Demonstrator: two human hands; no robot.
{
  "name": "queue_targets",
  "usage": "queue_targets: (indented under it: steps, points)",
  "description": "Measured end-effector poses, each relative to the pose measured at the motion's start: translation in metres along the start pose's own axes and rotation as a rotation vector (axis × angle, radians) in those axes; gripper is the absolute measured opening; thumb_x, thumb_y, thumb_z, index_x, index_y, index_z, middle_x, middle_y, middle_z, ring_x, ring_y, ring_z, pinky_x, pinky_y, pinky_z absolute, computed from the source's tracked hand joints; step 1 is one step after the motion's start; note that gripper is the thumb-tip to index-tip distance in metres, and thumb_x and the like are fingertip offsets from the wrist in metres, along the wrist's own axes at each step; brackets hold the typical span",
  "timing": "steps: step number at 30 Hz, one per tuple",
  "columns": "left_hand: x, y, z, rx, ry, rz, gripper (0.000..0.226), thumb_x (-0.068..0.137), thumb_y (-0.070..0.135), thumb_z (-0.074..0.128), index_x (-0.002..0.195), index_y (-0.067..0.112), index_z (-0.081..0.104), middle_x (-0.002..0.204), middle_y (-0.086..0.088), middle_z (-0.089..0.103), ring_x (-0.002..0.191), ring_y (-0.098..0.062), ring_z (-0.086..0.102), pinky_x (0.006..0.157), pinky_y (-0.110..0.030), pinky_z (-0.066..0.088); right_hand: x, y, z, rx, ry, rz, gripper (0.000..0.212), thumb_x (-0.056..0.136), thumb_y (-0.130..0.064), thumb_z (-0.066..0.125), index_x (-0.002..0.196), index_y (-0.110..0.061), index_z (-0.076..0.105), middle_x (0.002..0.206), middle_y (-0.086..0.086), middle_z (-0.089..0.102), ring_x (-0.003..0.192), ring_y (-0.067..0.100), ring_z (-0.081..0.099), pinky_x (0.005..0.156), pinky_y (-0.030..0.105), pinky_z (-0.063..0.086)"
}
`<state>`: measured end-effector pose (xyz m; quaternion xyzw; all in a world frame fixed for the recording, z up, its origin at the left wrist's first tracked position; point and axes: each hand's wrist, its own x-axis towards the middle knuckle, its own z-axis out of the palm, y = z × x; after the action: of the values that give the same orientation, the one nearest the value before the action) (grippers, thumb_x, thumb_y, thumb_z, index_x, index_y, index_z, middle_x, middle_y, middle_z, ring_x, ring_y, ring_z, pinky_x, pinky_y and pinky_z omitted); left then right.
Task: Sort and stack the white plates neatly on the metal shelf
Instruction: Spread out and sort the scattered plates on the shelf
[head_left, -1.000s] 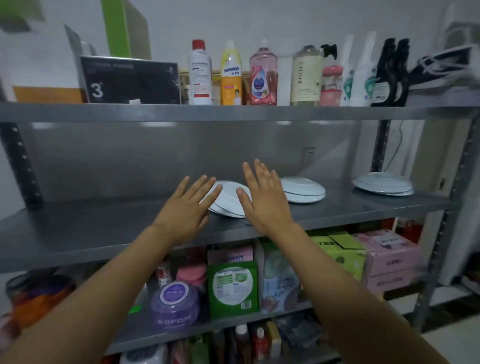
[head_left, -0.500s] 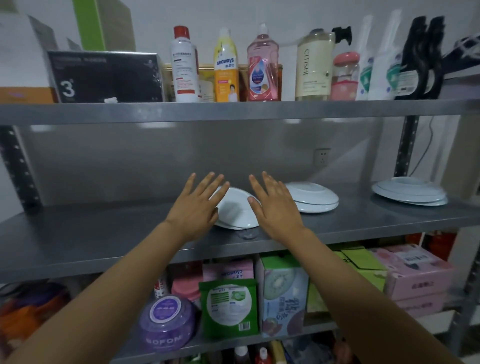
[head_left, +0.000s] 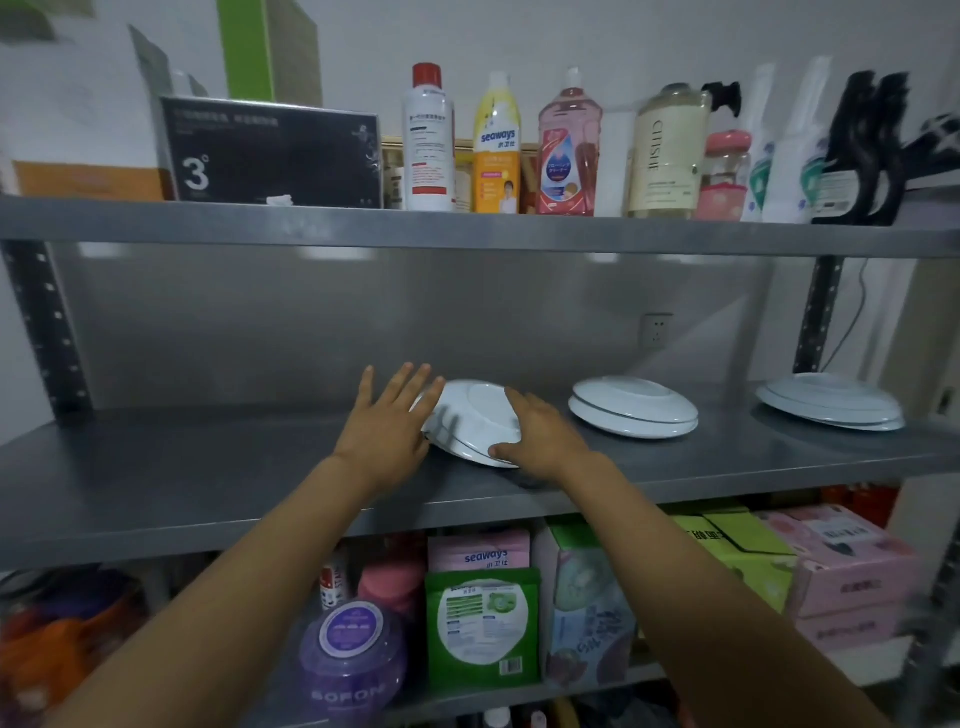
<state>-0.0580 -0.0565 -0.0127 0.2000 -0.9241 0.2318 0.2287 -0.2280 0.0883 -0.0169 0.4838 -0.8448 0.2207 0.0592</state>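
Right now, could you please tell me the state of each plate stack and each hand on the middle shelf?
Left plate stack: upside down, tilted, between both hands.
Middle plate stack: upside down, resting flat, untouched.
Right plate stack: upside down, resting flat, untouched.
Left hand: fingers straight, against the left stack's left edge.
Right hand: fingers on the stack's right side, thumb at its near rim.
Metal shelf: bears all three stacks.

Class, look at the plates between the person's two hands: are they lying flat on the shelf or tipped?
Tipped. The plates between the hands lean with their left edge raised off the metal shelf, undersides showing, while the middle stack lies flat.
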Motion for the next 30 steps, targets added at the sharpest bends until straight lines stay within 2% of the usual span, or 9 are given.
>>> queue_targets:
  steps: [5,10,15,19,21,23,25,27,30]
  points:
    - [-0.013,-0.014,0.012,-0.087,-0.038,-0.078,0.074,0.092,0.032,0.044,0.152,0.017,0.004,0.161,-0.003,-0.001,0.147,-0.021,-0.004,0.114,-0.059,-0.002,0.017,-0.018,0.012,0.010,-0.036,0.025,0.099,0.072,-0.047,0.074,0.149,-0.021,0.017,0.156,0.009,0.021,0.143,0.028,0.017,0.111,0.050,0.029]
    - [-0.023,-0.026,0.020,-0.127,-0.107,-0.149,0.073,0.094,0.033,0.037,0.151,0.013,-0.004,0.160,-0.001,-0.008,0.147,-0.018,-0.009,0.115,-0.057,-0.004,0.035,-0.030,0.023,-0.113,-0.060,0.061,0.098,0.075,-0.054,0.068,0.149,-0.024,0.013,0.156,0.008,0.017,0.145,0.029,0.012,0.110,0.058,0.024]
    - [-0.028,-0.032,0.033,-0.218,-0.100,-0.175,0.072,0.093,0.030,0.038,0.152,0.013,-0.001,0.161,-0.001,-0.005,0.147,-0.017,-0.007,0.115,-0.057,-0.003,0.048,-0.024,0.035,-0.138,-0.106,0.114,0.103,0.073,-0.059,0.066,0.150,-0.024,0.009,0.153,0.010,0.023,0.142,0.030,0.018,0.110,0.059,0.024]
    - [-0.027,-0.033,0.039,-0.276,-0.102,-0.200,0.070,0.095,0.030,0.037,0.152,0.013,0.001,0.161,-0.001,-0.003,0.147,-0.016,-0.005,0.115,-0.057,-0.002,0.048,-0.017,0.044,-0.090,-0.120,0.123,0.094,0.075,-0.052,0.069,0.147,-0.018,0.020,0.144,0.010,0.037,0.134,0.029,0.033,0.110,0.054,0.025]
    - [-0.026,-0.034,0.040,-0.291,-0.101,-0.195,0.068,0.095,0.030,0.037,0.152,0.012,0.004,0.161,-0.001,0.000,0.147,-0.016,-0.003,0.115,-0.057,-0.001,0.048,-0.014,0.047,-0.055,-0.100,0.099,0.083,0.079,-0.046,0.068,0.143,-0.012,0.029,0.135,0.010,0.049,0.123,0.028,0.046,0.102,0.042,0.037]
    - [-0.024,-0.035,0.042,-0.307,-0.089,-0.189,0.067,0.095,0.029,0.038,0.152,0.011,0.007,0.161,-0.002,0.003,0.147,-0.016,-0.001,0.115,-0.056,0.001,0.047,-0.013,0.046,-0.053,-0.085,0.058,0.065,0.081,-0.042,0.068,0.131,-0.009,0.041,0.121,0.010,0.057,0.108,0.027,0.054,0.086,0.034,0.044]
    - [-0.022,-0.034,0.043,-0.327,-0.083,-0.181,0.065,0.095,0.028,0.038,0.151,0.011,0.010,0.160,-0.002,0.006,0.147,-0.016,0.001,0.116,-0.056,0.001,0.047,-0.014,0.042,-0.105,-0.087,0.017,0.047,0.080,-0.041,0.068,0.110,-0.011,0.048,0.104,0.008,0.060,0.093,0.025,0.055,0.073,0.033,0.042]
    - [-0.020,-0.032,0.043,-0.341,-0.075,-0.165,0.064,0.095,0.027,0.039,0.151,0.010,0.013,0.160,-0.003,0.009,0.147,-0.016,0.003,0.116,-0.054,0.000,0.046,-0.017,0.037,-0.166,-0.090,-0.020,0.037,0.080,-0.039,0.066,0.096,-0.012,0.046,0.092,0.006,0.057,0.082,0.023,0.051,0.065,0.032,0.037]
    - [-0.017,-0.027,0.044,-0.371,-0.050,-0.149,0.063,0.094,0.026,0.040,0.150,0.010,0.016,0.159,-0.004,0.013,0.147,-0.016,0.006,0.117,-0.054,0.001,0.042,-0.023,0.033,-0.285,-0.064,-0.055,0.036,0.076,-0.034,0.062,0.098,-0.010,0.046,0.083,0.007,0.055,0.074,0.024,0.050,0.060,0.031,0.034]
